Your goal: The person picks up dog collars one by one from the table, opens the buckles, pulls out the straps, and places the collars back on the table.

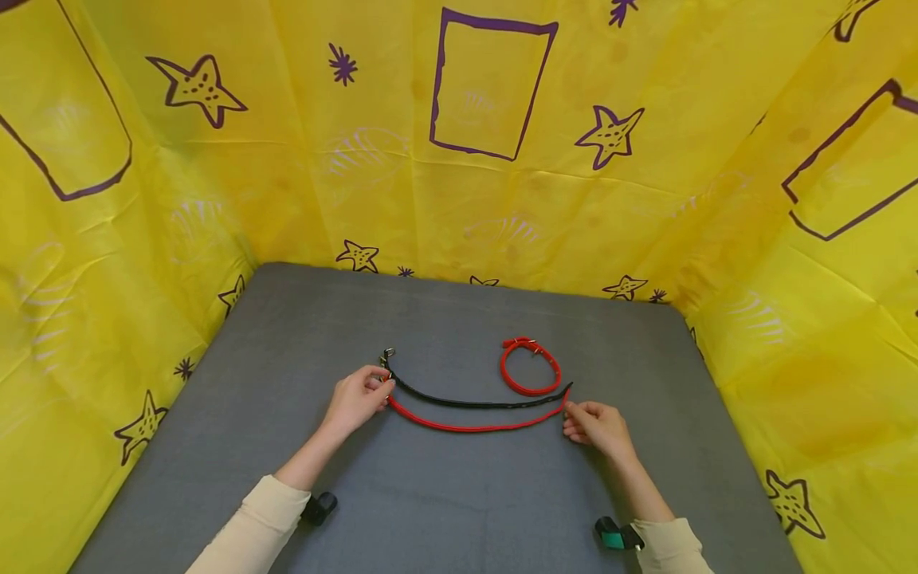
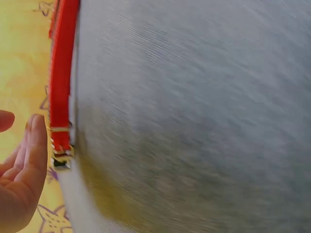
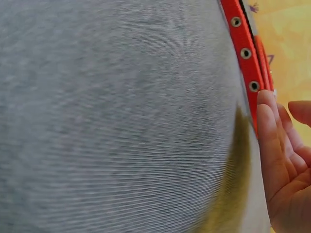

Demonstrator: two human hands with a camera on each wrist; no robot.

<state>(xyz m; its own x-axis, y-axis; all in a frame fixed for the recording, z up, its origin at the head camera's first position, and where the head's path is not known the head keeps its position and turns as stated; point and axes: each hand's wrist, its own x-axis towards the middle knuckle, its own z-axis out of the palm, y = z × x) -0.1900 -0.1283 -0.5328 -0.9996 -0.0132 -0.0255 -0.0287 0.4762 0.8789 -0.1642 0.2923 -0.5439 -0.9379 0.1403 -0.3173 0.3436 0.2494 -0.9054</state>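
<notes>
A red collar (image 1: 466, 430) lies unbuckled on the grey surface, bowed toward me. Just behind it curves a black collar (image 1: 466, 405), also unfastened. My left hand (image 1: 356, 401) is at their left ends, by the red collar's buckle (image 2: 61, 158); in the left wrist view its thumb stands apart from the fingers, and a narrow gap separates them from the strap. The right hand (image 1: 602, 429) is at the tip of the red strap. In the right wrist view, its straight fingertips touch the strap below the metal eyelets (image 3: 246, 53), thumb apart.
A second red collar (image 1: 531, 391), fastened into a ring, lies behind the black one's right half. Yellow cloth walls (image 1: 387, 191) with purple drawings enclose the grey tabletop (image 1: 459, 494) at the back and sides. Dark straps with small devices (image 1: 618, 536) hang at both wrists.
</notes>
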